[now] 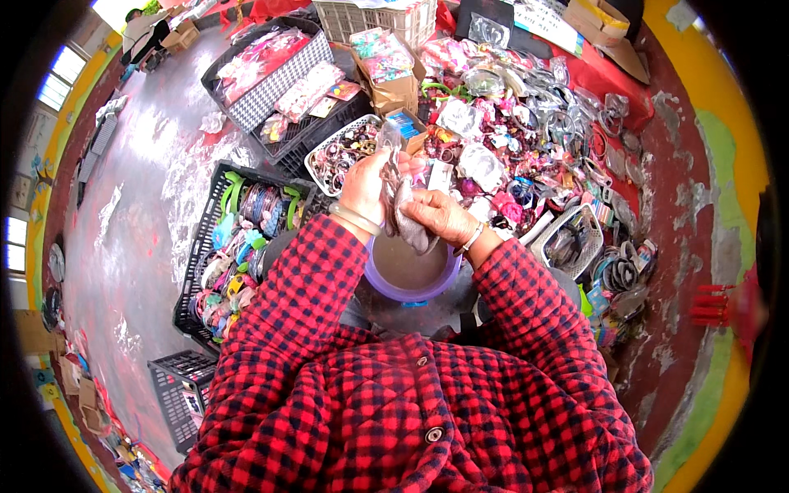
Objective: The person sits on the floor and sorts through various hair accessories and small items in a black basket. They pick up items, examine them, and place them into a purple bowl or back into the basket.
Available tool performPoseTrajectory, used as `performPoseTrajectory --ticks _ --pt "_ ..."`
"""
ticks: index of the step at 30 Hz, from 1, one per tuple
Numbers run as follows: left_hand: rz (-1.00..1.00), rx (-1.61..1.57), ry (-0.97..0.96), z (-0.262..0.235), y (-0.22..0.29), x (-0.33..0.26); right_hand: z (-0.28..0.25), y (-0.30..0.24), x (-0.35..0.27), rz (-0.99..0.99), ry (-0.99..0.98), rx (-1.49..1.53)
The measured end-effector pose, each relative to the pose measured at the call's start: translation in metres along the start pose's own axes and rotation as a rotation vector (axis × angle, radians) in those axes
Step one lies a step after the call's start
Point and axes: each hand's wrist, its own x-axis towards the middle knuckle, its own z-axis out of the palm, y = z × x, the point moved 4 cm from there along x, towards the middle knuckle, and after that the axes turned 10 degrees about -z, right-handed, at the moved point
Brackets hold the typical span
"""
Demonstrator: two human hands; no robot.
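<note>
Above a purple basin (413, 293) of murky water, both my hands grip a bunched grey-brown cloth (412, 230) that looks wet. My left hand (364, 187) has its fingers closed round the upper part of the cloth, and a bangle circles that wrist. Lower on the folds, my right hand (446, 215) pinches the cloth between thumb and fingers. A clear, shiny piece shows by my left fingertips; whether I hold it or it lies behind cannot be made out.
A black crate (191, 283) of colourful hair bands stands left of the basin. Beyond my hands sits a white basket (316, 168) of small accessories. A large pile (526, 140) of packaged trinkets spreads right, with another white basket (590, 261) beside it. An overturned black crate (174, 398) lies lower left.
</note>
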Motion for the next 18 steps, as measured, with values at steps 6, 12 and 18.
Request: performPoseTrajectory --ticks 6,12,18 --pt "0.004 -0.073 0.045 -0.017 0.014 0.001 0.001 0.023 0.003 -0.009 -0.137 -0.089" --pt "-0.032 -0.14 0.091 -0.024 0.023 0.001 0.002 0.021 0.003 -0.095 -0.12 -0.154" --pt "-0.096 0.133 -0.203 -0.014 -0.014 0.012 -0.022 0.004 0.003 -0.146 0.163 -0.197"
